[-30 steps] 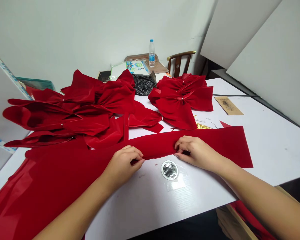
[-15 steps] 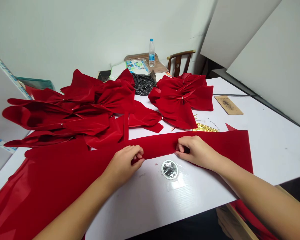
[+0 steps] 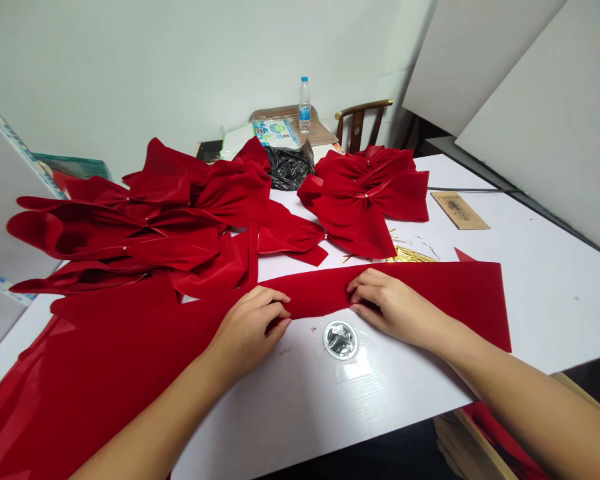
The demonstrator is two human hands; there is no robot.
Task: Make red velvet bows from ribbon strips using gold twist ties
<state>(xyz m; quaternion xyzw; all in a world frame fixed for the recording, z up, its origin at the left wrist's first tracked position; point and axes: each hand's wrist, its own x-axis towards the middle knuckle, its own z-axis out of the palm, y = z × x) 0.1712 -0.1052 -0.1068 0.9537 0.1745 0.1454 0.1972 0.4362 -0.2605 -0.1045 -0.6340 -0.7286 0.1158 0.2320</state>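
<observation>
A long strip of red fabric (image 3: 320,291) lies across the white table (image 3: 300,407), running from the lower left to the right. My left hand (image 3: 255,323) pinches its near edge left of centre. Right of centre, my right hand (image 3: 387,303) has its fingers curled on the same edge, thumb below. Between and just below my hands, a round disc with a pale rim (image 3: 340,340) sits on the table with clear tape around it. Gold twist ties (image 3: 411,255) lie beyond the strip.
Red bows (image 3: 175,200) are heaped at the left, with more bows (image 3: 367,193) at back centre. A black plastic bag (image 3: 289,167) sits between them. Behind stand a water bottle (image 3: 305,107) and a wooden chair (image 3: 357,127). A brown card (image 3: 460,210) lies at the right.
The fingers of both hands have extended somewhat along the fabric from a tighter curl. The right end of the strip has shifted slightly right.
</observation>
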